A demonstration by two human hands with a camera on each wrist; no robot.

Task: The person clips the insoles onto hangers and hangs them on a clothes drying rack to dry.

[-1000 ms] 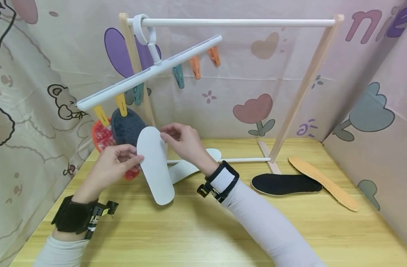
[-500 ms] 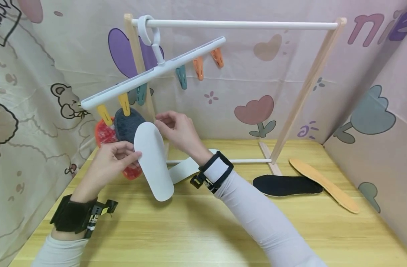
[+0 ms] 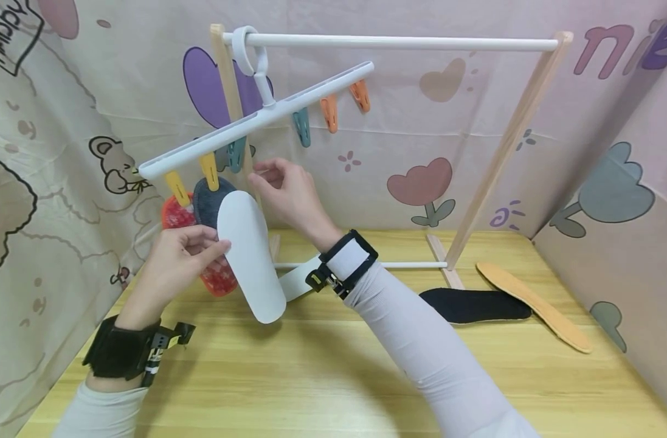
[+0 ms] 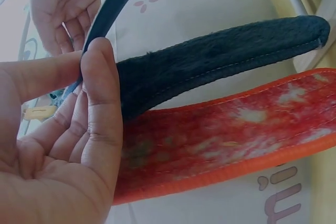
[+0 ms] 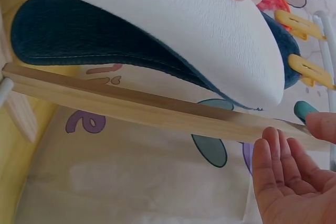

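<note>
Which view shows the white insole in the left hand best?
The head view: the white insole shows nearly whole there, the left hand covering only part of one edge. The right wrist view crops its white face; the left wrist view shows it nearly edge-on.

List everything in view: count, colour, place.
table: one, pale wood, below
cloth: count unclear, pale, behind
rack: one, wood and white, on table
hanger: one, white, on rack
clips: six, two each yellow, teal, orange, on hanger
red insole: one, red, yellow clip
blue insole: one, blue, yellow clip
held insole: one, white-faced, left hand
rear insole: one, white, behind that
black insole: one, black, table right
tan insole: one, tan, beside black insole
straps: two, black, foreground
sleeves: two, pale, foreground
left hand: one, bare, pinching held insole
right hand: one, bare, near hanger
</note>
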